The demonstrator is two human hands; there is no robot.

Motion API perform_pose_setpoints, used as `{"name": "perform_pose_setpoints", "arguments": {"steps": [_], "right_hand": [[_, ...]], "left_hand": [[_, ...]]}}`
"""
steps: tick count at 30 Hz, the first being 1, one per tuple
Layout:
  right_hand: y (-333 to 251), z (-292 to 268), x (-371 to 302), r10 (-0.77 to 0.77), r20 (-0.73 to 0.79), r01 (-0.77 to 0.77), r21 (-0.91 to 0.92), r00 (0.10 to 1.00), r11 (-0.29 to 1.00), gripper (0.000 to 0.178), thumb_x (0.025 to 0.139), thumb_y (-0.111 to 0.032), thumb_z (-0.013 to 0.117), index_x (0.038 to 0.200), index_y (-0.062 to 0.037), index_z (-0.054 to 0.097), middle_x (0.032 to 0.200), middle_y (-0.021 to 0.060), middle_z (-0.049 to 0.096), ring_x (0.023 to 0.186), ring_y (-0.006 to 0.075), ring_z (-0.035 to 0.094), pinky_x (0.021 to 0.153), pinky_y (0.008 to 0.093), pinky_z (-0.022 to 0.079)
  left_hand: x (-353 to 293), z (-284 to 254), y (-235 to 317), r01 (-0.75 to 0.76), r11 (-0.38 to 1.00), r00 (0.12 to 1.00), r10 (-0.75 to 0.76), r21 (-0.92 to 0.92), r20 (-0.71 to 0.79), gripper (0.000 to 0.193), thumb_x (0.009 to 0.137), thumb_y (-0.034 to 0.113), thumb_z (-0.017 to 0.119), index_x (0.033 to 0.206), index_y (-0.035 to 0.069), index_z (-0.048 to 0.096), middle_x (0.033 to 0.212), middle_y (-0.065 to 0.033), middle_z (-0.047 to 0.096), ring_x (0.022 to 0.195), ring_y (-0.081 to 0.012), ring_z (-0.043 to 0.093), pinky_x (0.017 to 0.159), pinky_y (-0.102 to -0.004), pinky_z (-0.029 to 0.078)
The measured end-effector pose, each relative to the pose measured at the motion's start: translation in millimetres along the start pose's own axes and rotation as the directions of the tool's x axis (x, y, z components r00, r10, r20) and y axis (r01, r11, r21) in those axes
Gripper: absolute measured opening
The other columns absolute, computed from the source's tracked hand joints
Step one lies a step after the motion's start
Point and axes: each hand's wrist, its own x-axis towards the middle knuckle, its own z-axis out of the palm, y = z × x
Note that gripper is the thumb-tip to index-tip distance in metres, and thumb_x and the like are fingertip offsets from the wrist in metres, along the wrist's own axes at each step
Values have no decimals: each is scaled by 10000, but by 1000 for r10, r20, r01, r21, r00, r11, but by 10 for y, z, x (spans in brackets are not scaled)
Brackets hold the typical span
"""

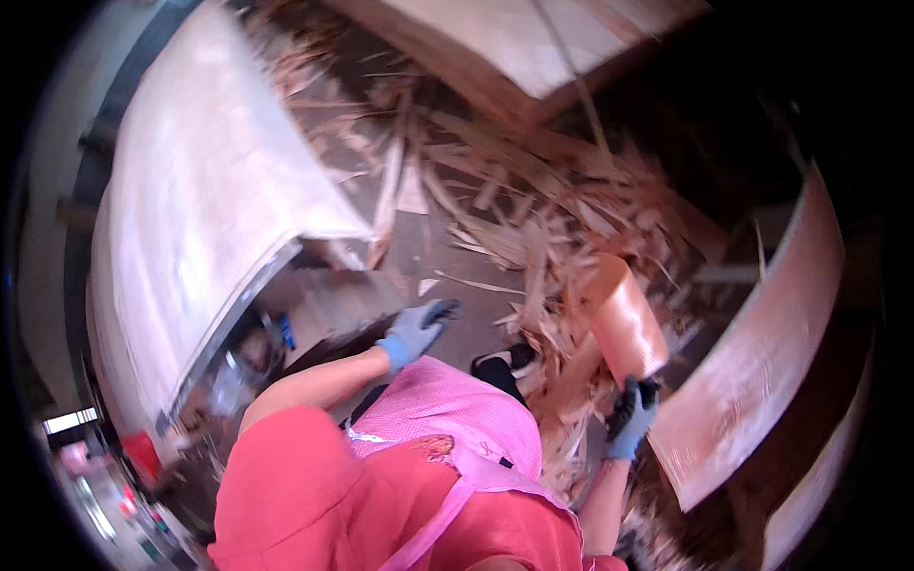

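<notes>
My right hand (632, 419), in a blue-grey glove with dark fingers, grips the lower end of a shiny orange cylindrical roll (624, 319). It looks like a spool of plastic twine or tape, though blur hides the exact kind. The roll tilts away from me over a heap of wood strips. My left hand (417, 333), gloved the same way, is held out in front of my pink apron (447, 404). Its fingers stretch to the right with nothing in them. Closest to it is a brown box-like surface (333, 305) beside the left-hand stack.
A large pale sheet-covered stack (200, 190) rises at left. Thin wood scraps (543, 238) litter the floor. Another pale-topped stack (533, 48) stands at the far side. Curved-looking wood sheets (752, 371) stand at right, near my right hand. My shoe (519, 357) shows below.
</notes>
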Motion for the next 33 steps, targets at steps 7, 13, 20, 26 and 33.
{"name": "perform_pose_setpoints", "arguments": {"steps": [7,13,20,26,33], "right_hand": [[-517,1195,-1263,-175,230,177,12,957,984,204,878,-42,651,785,-146,502,609,-73,396,466,22,339,432,207,251],[-1039,2220,-2467,-323,517,220,251,793,943,139,926,-98,620,840,-135,517,564,-45,392,448,53,356,419,218,284],[-1168,2832,-3595,-335,622,110,371,708,922,81,966,-121,569,1044,-103,559,633,-23,436,521,62,405,419,216,300],[-1174,2829,-3846,-371,560,54,501,740,864,103,979,-113,543,1082,-117,541,646,-6,445,532,66,401,422,216,303],[-1248,2879,-3975,-425,519,137,503,742,854,45,971,-119,551,968,-136,510,652,1,462,540,88,424,422,219,355]], "left_hand": [[-1503,-901,315,-107,986,989,93,-127,-114,476,889,156,614,1351,85,527,1168,-118,665,1042,-212,656,905,-295,497],[-2241,-1257,355,-297,951,935,307,82,-176,924,770,330,737,1519,151,226,1460,-202,397,1258,-361,492,1050,-406,411],[-2069,-987,466,-429,901,785,409,68,-466,1268,612,467,850,1524,37,80,1547,-267,133,1417,-466,174,1157,-474,245],[-1768,-870,476,-287,944,742,326,162,-585,1194,630,413,843,1514,48,128,1517,-251,221,1386,-457,264,1107,-473,322],[-1574,-824,182,-292,945,832,174,-148,-527,755,797,260,715,1444,116,353,1239,-156,598,1096,-336,610,932,-420,479]]}}
